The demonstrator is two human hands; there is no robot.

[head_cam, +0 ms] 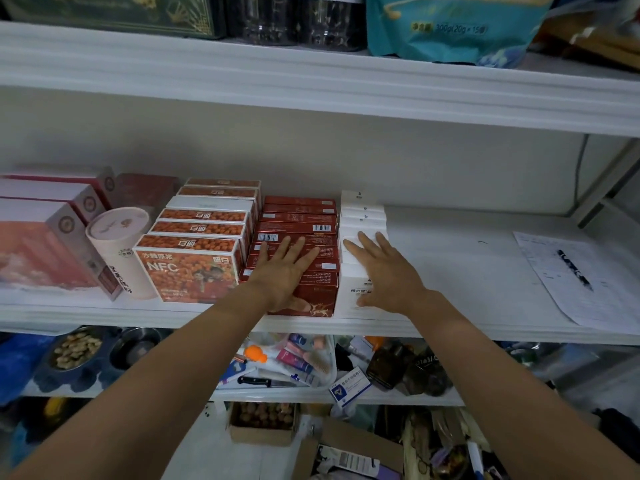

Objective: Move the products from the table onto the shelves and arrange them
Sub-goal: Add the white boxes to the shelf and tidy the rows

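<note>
- As the head view has it, the left hand [284, 271] lies flat on the red boxes [298, 223] and the right hand [384, 271] lies flat on the white boxes [363, 216] just beside them, fingers straight, gripping nothing.
- Both rows stand on the middle shelf [467, 271]; this looks like squaring-up.
- Next: nudge the rows flush; their blurred far ends may be uneven.

Shining as glossy card on the orange boxes [188, 268], centre left, and on the red boxes [298, 223] beside them. Looking matt and smooth on the white boxes [362, 220] and the paper tube [121, 251]. Showing smooth white paint on the shelf [450, 258], thin paper on the sheet [554, 299] at right, glossy plastic on the bag [450, 29], upper right.
</note>
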